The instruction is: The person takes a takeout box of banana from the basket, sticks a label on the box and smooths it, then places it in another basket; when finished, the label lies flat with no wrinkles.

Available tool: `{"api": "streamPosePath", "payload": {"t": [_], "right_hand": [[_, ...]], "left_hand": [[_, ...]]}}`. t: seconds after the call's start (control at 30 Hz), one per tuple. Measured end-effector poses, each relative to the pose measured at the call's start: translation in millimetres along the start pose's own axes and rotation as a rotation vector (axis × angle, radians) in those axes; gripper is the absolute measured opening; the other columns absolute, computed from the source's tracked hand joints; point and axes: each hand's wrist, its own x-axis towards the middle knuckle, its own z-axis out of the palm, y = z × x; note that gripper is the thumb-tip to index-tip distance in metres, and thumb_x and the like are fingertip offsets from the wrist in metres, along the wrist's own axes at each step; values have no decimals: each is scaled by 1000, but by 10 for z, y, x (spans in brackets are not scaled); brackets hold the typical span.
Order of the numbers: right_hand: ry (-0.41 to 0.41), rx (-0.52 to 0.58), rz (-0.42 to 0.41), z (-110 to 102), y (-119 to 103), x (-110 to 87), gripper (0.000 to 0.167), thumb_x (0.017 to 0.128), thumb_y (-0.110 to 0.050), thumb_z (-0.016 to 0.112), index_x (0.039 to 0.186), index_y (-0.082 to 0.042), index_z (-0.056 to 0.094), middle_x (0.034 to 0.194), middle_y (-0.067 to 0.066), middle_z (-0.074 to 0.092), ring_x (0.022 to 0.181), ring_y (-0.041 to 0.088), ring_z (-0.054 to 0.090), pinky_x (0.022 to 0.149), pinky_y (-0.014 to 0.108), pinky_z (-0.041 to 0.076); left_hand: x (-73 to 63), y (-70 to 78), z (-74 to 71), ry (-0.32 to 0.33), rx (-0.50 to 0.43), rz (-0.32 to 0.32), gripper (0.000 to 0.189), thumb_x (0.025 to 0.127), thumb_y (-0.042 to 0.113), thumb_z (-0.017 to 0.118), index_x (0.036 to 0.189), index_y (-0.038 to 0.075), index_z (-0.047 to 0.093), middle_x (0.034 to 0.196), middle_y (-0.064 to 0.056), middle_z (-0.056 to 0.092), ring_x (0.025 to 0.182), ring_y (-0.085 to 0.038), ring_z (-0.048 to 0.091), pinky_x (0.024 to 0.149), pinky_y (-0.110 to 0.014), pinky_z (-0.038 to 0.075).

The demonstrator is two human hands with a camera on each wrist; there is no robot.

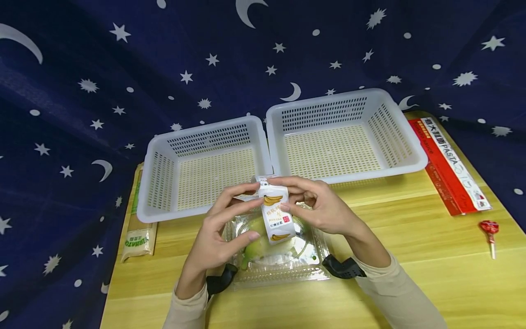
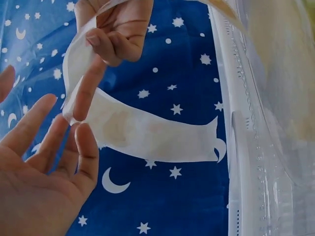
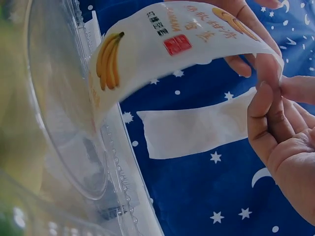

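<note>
Between both hands curves a white strip of labels [image 1: 273, 212] printed with bananas, its printed side toward the head view. At the strip's left edge, fingertips of my left hand [image 1: 215, 237] touch it, while that thumb stays apart. My right hand [image 1: 324, 205] pinches the strip's upper part, thumb in front and index finger across the top. From the left wrist view the strip's plain back [image 2: 152, 132] shows, one end hanging loose. Directly below lies a clear plastic clamshell box [image 1: 283, 270] containing green fruit [image 1: 255, 244], partly hidden by the strip and left hand.
Two white perforated baskets stand side by side behind the hands, the left basket [image 1: 174, 214] and the right basket [image 1: 357, 176]. A red pasta box [image 1: 445, 178] and a red lollipop [image 1: 489, 227] lie at right. Along the left table edge is a flat package [image 1: 139, 242].
</note>
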Motion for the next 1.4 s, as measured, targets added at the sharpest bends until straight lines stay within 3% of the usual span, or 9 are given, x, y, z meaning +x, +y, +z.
{"api": "streamPosePath", "payload": {"t": [0.2,0.4,0.57,0.67,0.83,0.97,1.17,1.27,1.4], "right_hand": [[4,-5,3,-1,-11,-14,51,89,7,63,138,2,51,130,16,62,82,16,69,65,30,59],[-5,-7,-10,-5,0,-27,55,87,6,67,139,1,50,123,15,65,78,15,69,66,28,58],[-14,-9,-44,-10,18,-38,63,82,8,70,140,2,48,101,7,66,73,14,66,69,28,57],[-10,-2,-56,-16,18,-43,65,80,8,72,140,3,47,104,9,65,76,15,67,74,30,58],[29,46,-46,-44,11,-67,61,79,8,73,135,6,50,117,18,62,88,17,70,72,36,61],[67,106,-45,-88,12,-96,56,80,10,71,131,10,50,122,10,62,97,18,70,69,39,61],[159,95,-118,-232,-4,-174,50,79,20,64,127,16,49,122,0,63,92,16,72,73,32,61],[181,92,-81,-312,-51,-273,52,80,22,62,129,11,50,116,0,66,88,16,73,70,29,61],[193,118,-80,-407,-69,-496,57,79,27,58,132,8,50,90,-3,69,58,6,61,44,17,45]], "left_hand": [[-8,11,31,-56,91,-39,51,83,9,73,132,4,60,139,-16,52,127,-26,46,106,-34,43],[-2,16,40,-39,92,3,49,85,14,73,132,4,61,132,-15,58,121,-25,49,109,-37,38],[3,18,31,13,-38,68,44,90,18,70,129,0,61,130,-16,59,122,-24,52,108,-37,42],[8,24,28,46,-116,96,42,93,19,67,128,-2,61,130,-14,59,123,-24,52,108,-36,44],[17,37,9,132,-267,208,41,93,15,67,127,-8,59,130,-14,59,123,-25,53,107,-33,45],[32,42,-16,148,-363,269,41,94,11,65,126,-13,57,131,-18,57,120,-26,55,102,-33,49],[27,57,-48,104,-394,216,42,92,4,66,125,-18,55,131,-21,54,111,-24,58,89,-32,56],[1,56,-70,93,-382,164,42,90,2,67,126,-18,55,131,-21,54,109,-23,59,88,-31,57],[-50,38,-88,81,-363,105,41,89,-1,68,125,-17,56,129,-20,55,109,-23,59,87,-31,57]]}}
